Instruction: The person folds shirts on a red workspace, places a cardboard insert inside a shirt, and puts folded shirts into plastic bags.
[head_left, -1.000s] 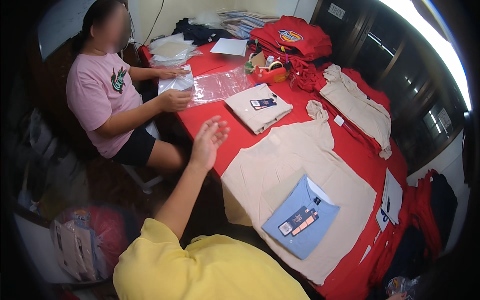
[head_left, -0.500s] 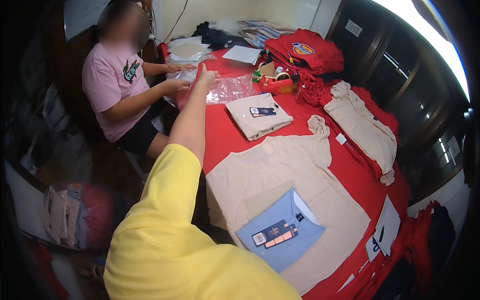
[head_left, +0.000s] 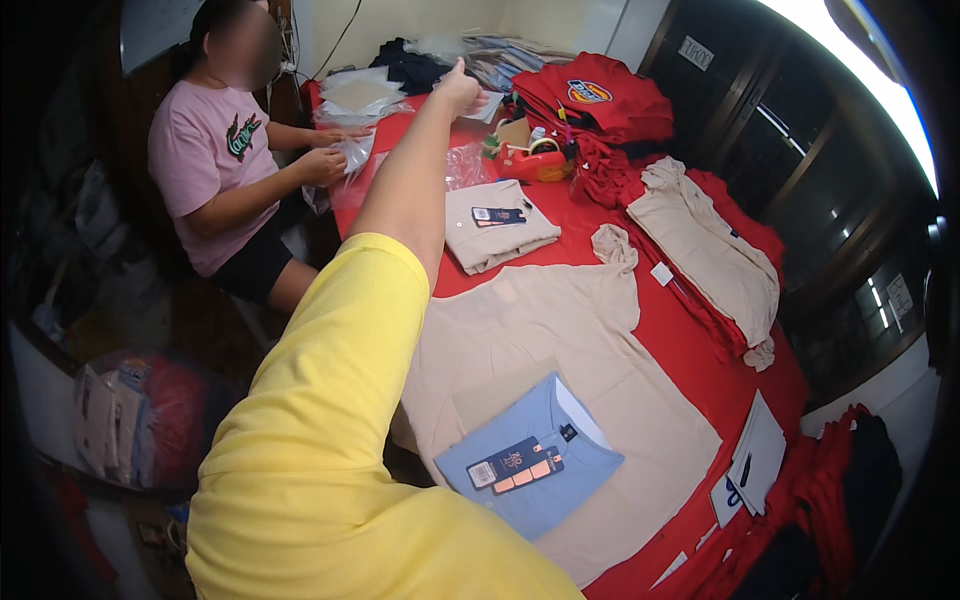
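My left hand (head_left: pixel 460 92), at the end of an outstretched arm in a yellow sleeve, is over the white cards (head_left: pixel 489 106) at the far side of the table. Its thumb points up, apart from the fingers, and nothing shows in its grasp. The hand hides much of the cards. Clear plastic bags (head_left: pixel 466 165) lie beside my forearm. Nearer, a folded beige shirt (head_left: pixel 490 235) bears a dark tag. A folded light blue shirt (head_left: pixel 535 450) with tags rests on a spread beige shirt (head_left: pixel 570 330). My right hand is out of view.
At the left a seated person in pink (head_left: pixel 215 170) handles a clear plastic bag (head_left: pixel 355 152). A red holder with tape and tools (head_left: pixel 540 160) stands before piled red garments (head_left: pixel 600 100). Beige garments (head_left: pixel 705 235) lie right; white sheets with a pen (head_left: pixel 757 455) near the right edge.
My left hand has moved farther forward and right, from above the plastic bags to the white cards. The whole view has shifted slightly. The seated person still handles the bag.
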